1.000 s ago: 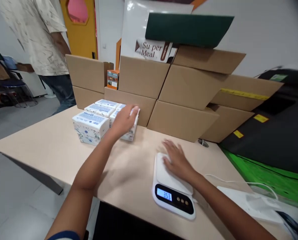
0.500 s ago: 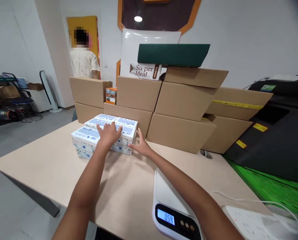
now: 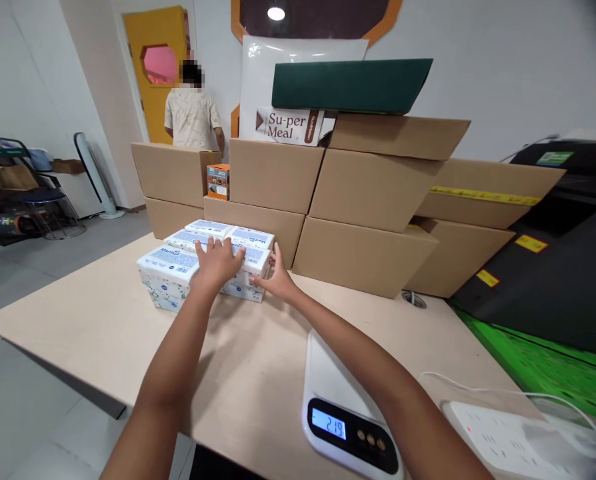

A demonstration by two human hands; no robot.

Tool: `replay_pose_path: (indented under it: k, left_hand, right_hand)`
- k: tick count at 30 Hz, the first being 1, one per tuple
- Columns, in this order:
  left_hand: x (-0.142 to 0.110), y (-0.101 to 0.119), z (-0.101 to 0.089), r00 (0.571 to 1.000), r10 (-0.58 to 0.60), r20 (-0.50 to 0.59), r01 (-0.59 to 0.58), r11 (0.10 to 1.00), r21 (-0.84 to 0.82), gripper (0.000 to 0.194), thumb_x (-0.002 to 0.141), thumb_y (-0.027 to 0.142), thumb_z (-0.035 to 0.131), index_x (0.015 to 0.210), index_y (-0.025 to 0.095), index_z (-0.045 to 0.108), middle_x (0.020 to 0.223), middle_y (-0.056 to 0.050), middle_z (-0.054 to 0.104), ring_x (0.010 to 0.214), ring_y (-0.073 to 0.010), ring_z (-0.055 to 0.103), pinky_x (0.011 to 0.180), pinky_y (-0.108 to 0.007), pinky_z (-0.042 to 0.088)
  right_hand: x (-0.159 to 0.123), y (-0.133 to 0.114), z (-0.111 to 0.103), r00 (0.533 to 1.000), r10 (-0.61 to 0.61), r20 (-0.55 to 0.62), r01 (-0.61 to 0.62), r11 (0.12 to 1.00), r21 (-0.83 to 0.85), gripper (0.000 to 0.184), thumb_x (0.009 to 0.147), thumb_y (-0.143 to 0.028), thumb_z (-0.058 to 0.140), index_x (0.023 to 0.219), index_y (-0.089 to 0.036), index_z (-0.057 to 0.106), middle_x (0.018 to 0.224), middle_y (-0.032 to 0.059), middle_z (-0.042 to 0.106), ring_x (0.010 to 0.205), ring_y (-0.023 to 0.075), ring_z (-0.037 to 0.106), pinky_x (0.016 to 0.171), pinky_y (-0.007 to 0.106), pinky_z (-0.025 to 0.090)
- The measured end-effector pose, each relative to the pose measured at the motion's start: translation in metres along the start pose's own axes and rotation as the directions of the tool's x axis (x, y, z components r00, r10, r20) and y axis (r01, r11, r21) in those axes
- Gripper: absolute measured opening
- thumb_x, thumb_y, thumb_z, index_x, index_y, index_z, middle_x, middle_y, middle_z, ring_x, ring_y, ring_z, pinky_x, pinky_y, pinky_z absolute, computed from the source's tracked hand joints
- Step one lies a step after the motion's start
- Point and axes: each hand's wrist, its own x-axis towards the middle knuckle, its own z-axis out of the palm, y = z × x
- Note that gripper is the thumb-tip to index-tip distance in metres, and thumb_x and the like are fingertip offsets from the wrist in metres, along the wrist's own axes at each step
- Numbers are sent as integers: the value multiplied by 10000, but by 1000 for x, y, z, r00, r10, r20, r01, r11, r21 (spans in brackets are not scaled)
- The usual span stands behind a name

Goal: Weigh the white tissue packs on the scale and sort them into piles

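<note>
1. Since the first frame, the right grip [image 3: 279, 280] has moved from the scale [image 3: 351, 433] to the right end of the printed packs [image 3: 165, 273].
2. The left grip [image 3: 219, 265] spreads its fingers over their tops; whether the right clamps, I cannot tell.
3. They sit stacked on the tabletop [image 3: 258, 373] beneath both grips, none visibly lifted.
4. Cardboard boxes [image 3: 361, 252] stand just beyond, limiting reach.

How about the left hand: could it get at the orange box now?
Probably yes, with a stretch: beyond the white packs under the left hand, the orange box faces it uncovered.
</note>
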Motion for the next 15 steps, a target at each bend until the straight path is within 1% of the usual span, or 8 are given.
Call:
replay_pose_path:
  k: [3,5,7,9,10,12,14,15]
  left_hand:
    - [-4,2,-4,1000,31,-3,-31,1000,4,711,1066,521,311,1597,74,465,1705,-234,445,1683,-418,197,1343,-691,76]
    - [-6,3,-9,999,52,-3,-52,999,-13,736,1057,540,368,1625,75,427,1727,-234,408,1690,-418,165,1349,-669,97]
    - [-9,3,-13,997,82,2,-81,993,-84,781,1042,567,425,1651,80,388,1746,-233,369,1695,-414,136,1350,-629,166]
    - [-11,3,-16,993,113,-16,-114,970,-213,800,1039,591,423,1658,87,379,1758,-220,350,1696,-404,143,1339,-589,239]
    - [-11,4,-16,991,125,-45,-133,951,-280,795,1043,594,406,1652,84,388,1756,-215,358,1692,-396,174,1337,-570,259]
    - [-9,6,-16,982,123,-140,-169,906,-389,763,1054,580,374,1628,80,421,1739,-210,397,1675,-367,254,1349,-536,250]
    - [-5,8,-14,972,61,-226,-166,860,-483,716,1058,554,386,1600,91,453,1726,-203,424,1667,-332,290,1364,-507,223]
    - [-3,8,-14,970,7,-243,-143,824,-548,694,1059,546,400,1595,109,457,1727,-193,427,1667,-315,295,1367,-499,224]
  right_hand:
    - [-5,-5,-3,1000,0,-16,1,1000,25,1597,503,-576,995,1734,-266,27,1653,191,408,1566,361,398,1318,582,295]
    - [-8,-9,-7,999,8,-35,-6,998,58,1562,521,-566,980,1729,-278,32,1608,177,460,1521,349,452,1292,566,353]
    - [-8,-13,-13,997,36,-74,-28,995,97,1520,558,-564,950,1724,-287,15,1565,169,499,1469,345,505,1249,556,421]
    - [-6,-18,-22,989,77,-122,-60,988,139,1469,607,-569,908,1720,-285,-8,1532,169,527,1421,353,549,1203,559,475]
    - [-4,-21,-26,985,97,-142,-73,984,163,1435,636,-574,883,1717,-285,-16,1517,166,543,1392,354,576,1176,562,502]
    - [-2,-28,-35,979,125,-164,-88,973,213,1353,689,-582,832,1713,-293,-3,1480,155,587,1325,348,634,1106,556,561]
    - [-1,-40,-41,976,128,-175,-80,963,256,1260,721,-576,799,1707,-308,63,1459,139,618,1285,335,666,1048,531,601]
    - [-1,-47,-44,976,120,-183,-67,960,271,1214,729,-568,790,1701,-316,108,1461,130,623,1283,328,669,1041,514,607]
